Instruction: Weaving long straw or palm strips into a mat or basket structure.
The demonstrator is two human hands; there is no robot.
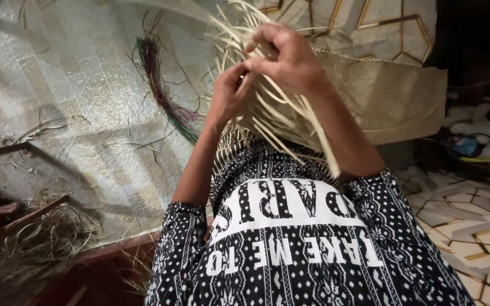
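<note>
- No packages, labels, signs or screens show anywhere around the fingers.
- The only printed matter is large white block lettering on a black-and-white patterned garment, well below the fingers and nearest the camera; it runs in two rows, seen upside down from this view.

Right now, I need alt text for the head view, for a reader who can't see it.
Two bare hands, the left hand and the right hand, pinch pale straw strips at the loose edge of a woven mat, held above a black-and-white patterned garment. A bundle of red and green fibres lies on a shiny floor mat.
</note>
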